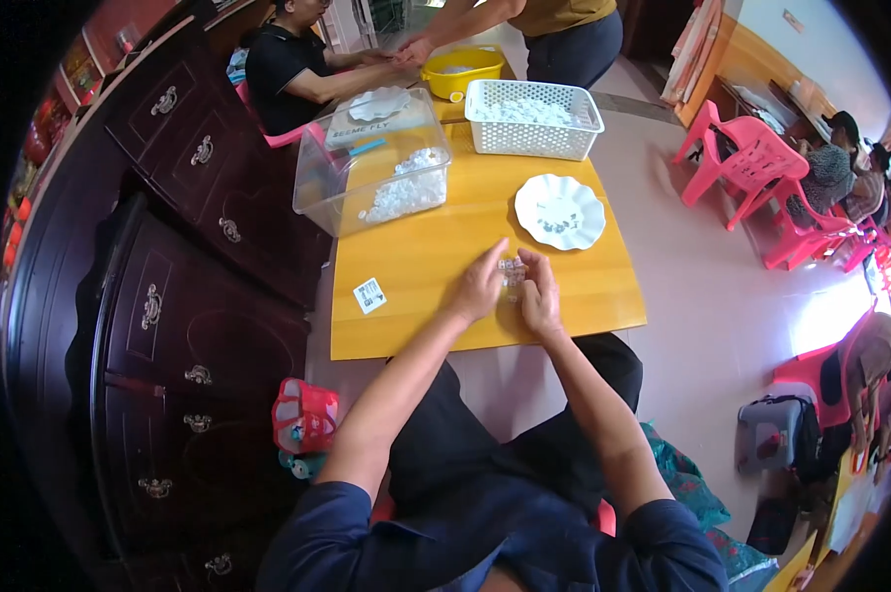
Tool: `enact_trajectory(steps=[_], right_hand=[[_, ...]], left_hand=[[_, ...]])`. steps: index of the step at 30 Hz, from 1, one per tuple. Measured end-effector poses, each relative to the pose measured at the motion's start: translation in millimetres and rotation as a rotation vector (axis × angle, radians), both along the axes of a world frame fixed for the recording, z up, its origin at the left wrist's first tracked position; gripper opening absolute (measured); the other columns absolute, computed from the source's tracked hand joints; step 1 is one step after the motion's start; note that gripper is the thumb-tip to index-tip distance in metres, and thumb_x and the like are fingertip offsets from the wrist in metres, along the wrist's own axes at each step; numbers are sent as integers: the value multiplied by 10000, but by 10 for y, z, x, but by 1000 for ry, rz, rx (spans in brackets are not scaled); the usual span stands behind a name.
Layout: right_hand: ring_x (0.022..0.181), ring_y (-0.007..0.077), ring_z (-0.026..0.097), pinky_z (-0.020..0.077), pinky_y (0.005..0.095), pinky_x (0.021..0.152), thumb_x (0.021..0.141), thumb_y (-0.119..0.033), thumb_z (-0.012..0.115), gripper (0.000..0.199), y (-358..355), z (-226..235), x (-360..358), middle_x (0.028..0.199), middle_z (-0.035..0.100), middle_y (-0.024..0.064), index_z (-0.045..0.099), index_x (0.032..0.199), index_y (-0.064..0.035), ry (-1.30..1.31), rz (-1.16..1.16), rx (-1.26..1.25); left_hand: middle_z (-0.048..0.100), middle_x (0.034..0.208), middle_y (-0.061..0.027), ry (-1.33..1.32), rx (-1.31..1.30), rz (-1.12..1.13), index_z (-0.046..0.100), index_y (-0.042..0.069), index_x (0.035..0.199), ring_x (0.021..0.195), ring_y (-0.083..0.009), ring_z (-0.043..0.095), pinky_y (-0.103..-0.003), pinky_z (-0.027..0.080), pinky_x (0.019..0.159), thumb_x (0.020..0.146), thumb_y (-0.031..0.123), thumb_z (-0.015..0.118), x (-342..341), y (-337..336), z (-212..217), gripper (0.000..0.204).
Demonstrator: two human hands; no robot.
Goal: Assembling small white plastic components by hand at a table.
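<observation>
Both my hands rest over the yellow table (416,326), one on each side of a small group of clear, squarish pieces (511,266). My left hand (479,284) has its fingers stretched out along the left of the pieces. My right hand (540,296) curves along their right side, fingers bent a little and apart from the left hand. Neither hand grips anything I can see; the pieces lie between them on the tabletop. Just beyond my right hand is a white scalloped plate (556,202) with a few small pieces or a pattern in its middle.
A clear plastic bin (317,187) holds white pieces (411,183); a white perforated basket (534,143) holds more. Behind them stands a yellow basin (465,74) near two people. A printed white card (370,295) lies at left. Dark drawers (199,296) stand left, pink chairs (746,153) right.
</observation>
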State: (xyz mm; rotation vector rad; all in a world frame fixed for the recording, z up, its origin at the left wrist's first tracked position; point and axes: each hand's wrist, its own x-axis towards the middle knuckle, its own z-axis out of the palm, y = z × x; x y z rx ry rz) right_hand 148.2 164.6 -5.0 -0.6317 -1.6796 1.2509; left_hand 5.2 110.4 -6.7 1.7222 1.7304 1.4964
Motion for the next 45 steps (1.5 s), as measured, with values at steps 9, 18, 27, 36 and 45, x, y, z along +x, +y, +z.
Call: enact_trajectory(steps=[9,18,27,36,45], right_hand=[[1085,221,591,451,335,951,1025,-295,440,382,-130,150,-162,1144,627,130,556,1255,-13,84,-233,-188],[1216,260,564,389,399,1084,1047,-379,420,382,-415,178,464,1245,626,118,571,1201,-63,712,33,-777],[1372,430,410,320,534,1152,1069,-397,193,626,-873,-550,973,1445,442,301,422,1388,92,732,609,-1788],[1337,502,413,342,547,1141,1059,-300,263,561,-597,-435,665,1406,455,337,358,1410,127,629,687,-1696],[1325,493,434,349,547,1139,1055,-302,301,556,-576,-450,678,1405,450,342,359,1419,115,629,723,-1712]], left_hand=[[590,1307,-247,-35,-15,107,451,-2,1408,1249,-340,562,-406,407,1087,906,50,368,-48,54,-40,512],[570,1361,-204,13,-35,-174,500,2,1380,1267,-303,551,-373,405,1092,930,89,428,-82,238,84,464],[710,1125,-176,-36,-138,-428,615,8,1264,1054,-286,679,-355,491,984,894,164,443,70,68,213,438],[654,1236,-169,-468,-163,-507,533,-46,1342,1159,-226,611,-349,459,1030,923,100,375,141,-445,46,472],[686,1125,-173,-423,-174,-392,531,-59,1313,1068,-194,627,-323,469,973,962,154,386,395,-379,110,436]])
